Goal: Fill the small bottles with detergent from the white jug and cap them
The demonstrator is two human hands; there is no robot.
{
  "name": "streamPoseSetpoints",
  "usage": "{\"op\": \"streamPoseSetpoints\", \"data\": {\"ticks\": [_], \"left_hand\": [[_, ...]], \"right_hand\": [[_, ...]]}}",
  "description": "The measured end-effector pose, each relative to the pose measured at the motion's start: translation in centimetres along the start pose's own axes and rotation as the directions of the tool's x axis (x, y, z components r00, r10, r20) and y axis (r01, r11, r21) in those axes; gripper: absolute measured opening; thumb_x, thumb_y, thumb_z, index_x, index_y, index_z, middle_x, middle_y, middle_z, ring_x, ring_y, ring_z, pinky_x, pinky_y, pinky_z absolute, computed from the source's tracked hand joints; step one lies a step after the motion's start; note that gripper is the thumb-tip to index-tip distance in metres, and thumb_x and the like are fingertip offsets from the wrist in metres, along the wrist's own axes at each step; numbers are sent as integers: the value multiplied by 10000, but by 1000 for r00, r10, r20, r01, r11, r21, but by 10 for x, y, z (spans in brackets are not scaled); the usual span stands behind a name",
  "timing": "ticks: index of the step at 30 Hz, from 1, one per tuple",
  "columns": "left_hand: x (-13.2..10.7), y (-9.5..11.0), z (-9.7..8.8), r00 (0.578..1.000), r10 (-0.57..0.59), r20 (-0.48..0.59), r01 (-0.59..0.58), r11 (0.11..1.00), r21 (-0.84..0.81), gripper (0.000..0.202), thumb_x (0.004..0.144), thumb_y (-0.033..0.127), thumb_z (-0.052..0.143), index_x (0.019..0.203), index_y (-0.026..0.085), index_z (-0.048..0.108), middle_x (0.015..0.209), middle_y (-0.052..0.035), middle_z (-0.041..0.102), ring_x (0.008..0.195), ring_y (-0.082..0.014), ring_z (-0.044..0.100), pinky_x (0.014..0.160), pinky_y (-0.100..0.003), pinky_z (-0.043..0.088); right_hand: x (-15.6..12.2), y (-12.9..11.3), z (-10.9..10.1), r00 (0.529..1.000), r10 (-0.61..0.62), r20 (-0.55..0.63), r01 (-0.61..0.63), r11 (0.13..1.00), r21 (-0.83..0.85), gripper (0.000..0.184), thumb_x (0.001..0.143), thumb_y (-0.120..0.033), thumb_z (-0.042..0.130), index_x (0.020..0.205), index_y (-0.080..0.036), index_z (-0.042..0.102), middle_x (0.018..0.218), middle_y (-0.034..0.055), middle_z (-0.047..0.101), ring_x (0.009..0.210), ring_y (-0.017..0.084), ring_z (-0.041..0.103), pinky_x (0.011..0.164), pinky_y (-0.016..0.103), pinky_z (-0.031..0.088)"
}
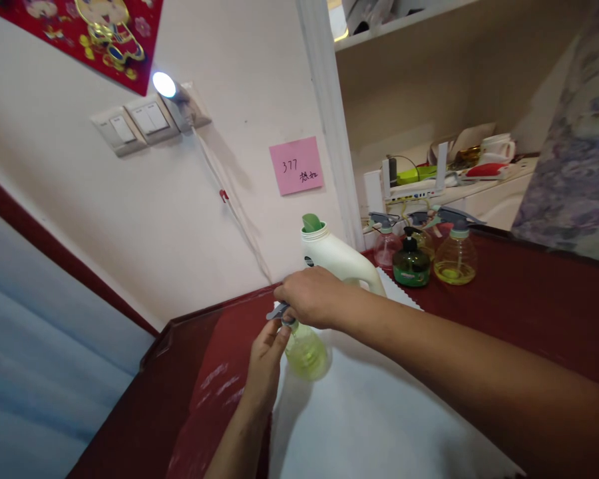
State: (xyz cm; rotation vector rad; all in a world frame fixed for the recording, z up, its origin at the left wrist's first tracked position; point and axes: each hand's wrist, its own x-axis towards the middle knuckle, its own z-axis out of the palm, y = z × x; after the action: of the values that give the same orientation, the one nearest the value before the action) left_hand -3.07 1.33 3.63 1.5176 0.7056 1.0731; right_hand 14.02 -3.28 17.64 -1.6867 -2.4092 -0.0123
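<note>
A small clear spray bottle (307, 354) holding yellow-green liquid stands on a white sheet (379, 412) on the dark red table (529, 299). My right hand (312, 297) is closed over its grey trigger head from above. My left hand (265, 362) grips the bottle's neck and left side, fingers curled round it. Just behind stands a white jug (337, 258) with an open green spout, its handle toward the right.
Three more spray and pump bottles (419, 256) stand at the back of the table. Behind them a shelf holds a white router (412, 186) and clutter. The wall has switches (140, 120), a lit plug light, a cable and a pink note (296, 165).
</note>
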Motion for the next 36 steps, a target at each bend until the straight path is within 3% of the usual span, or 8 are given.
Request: {"op": "streamPoseSetpoints", "data": {"ticks": [4, 8, 13, 17, 23, 28, 33, 36], "left_hand": [[4, 1, 6, 994, 26, -110, -29, 999, -22, 523, 712, 422, 917, 1117, 208, 662, 1137, -72, 731, 1054, -243, 668, 900, -348, 508], [6, -1, 11, 985, 29, -172, -27, 1000, 10, 441, 747, 419, 898, 1044, 205, 651, 1053, -40, 728, 948, -202, 671, 891, -337, 494], [6, -4, -2, 999, 22, -37, -18, 994, 109, 414, 862, 547, 761, 1042, 176, 718, 1081, -85, 750, 1027, -256, 664, 915, -355, 477], [7, 1, -10, 995, -13, 99, 6, 998, 70, 439, 912, 554, 696, 1119, 168, 721, 1143, -111, 754, 1107, -281, 663, 1007, -396, 467], [10, -1, -3, 999, 29, -44, -27, 999, 44, 557, 709, 490, 906, 1115, 208, 647, 1131, -76, 716, 1041, -258, 663, 907, -371, 515], [11, -6, -1, 995, 18, -101, -7, 994, 106, 444, 769, 487, 864, 1052, 192, 690, 1071, -78, 735, 965, -243, 665, 854, -350, 503], [6, 8, -7, 1000, -15, 18, 13, 993, 115, 469, 797, 577, 804, 1036, 176, 760, 1033, -101, 762, 984, -277, 671, 887, -382, 512], [7, 15, -7, 996, -46, 81, 40, 996, 78, 462, 825, 555, 788, 1089, 179, 743, 1102, -117, 752, 1048, -283, 664, 931, -398, 512]], "right_hand": [[0, -2, -3, 1000, 2, 28, -1, 1000, -8, 170, 918, -317, 695, 1028, -208, 765, 1079, 92, 805, 1027, 293, 749, 727, 336, 486], [1, -2, -5, 999, 8, 42, -8, 1000, -14, 195, 918, -320, 692, 1066, -211, 755, 1116, 98, 799, 1049, 284, 744, 754, 331, 498], [2, -3, -6, 998, 8, 55, -8, 1000, -9, 208, 936, -332, 672, 1068, -197, 760, 1136, 107, 794, 1067, 295, 741, 778, 345, 514], [3, -5, -5, 999, 8, 46, -8, 1000, -5, 236, 946, -347, 657, 1078, -185, 766, 1148, 128, 791, 1082, 309, 739, 805, 359, 524], [7, -6, -6, 998, 14, 67, -13, 1000, -7, 233, 911, -299, 679, 1087, -179, 772, 1114, 134, 801, 1074, 311, 744, 797, 351, 524], [10, -4, -5, 998, 11, 69, -11, 1000, -1, 256, 910, -341, 699, 1095, -180, 771, 1103, 138, 803, 1082, 306, 742, 819, 348, 520], [9, -2, -2, 998, 12, 57, -13, 1000, 11, 294, 938, -413, 667, 1098, -189, 769, 1122, 141, 798, 1092, 311, 739, 817, 356, 523], [9, -3, -2, 999, 15, 48, -16, 1000, 10, 278, 925, -378, 678, 1106, -187, 768, 1138, 143, 795, 1093, 317, 740, 811, 358, 525]]}}
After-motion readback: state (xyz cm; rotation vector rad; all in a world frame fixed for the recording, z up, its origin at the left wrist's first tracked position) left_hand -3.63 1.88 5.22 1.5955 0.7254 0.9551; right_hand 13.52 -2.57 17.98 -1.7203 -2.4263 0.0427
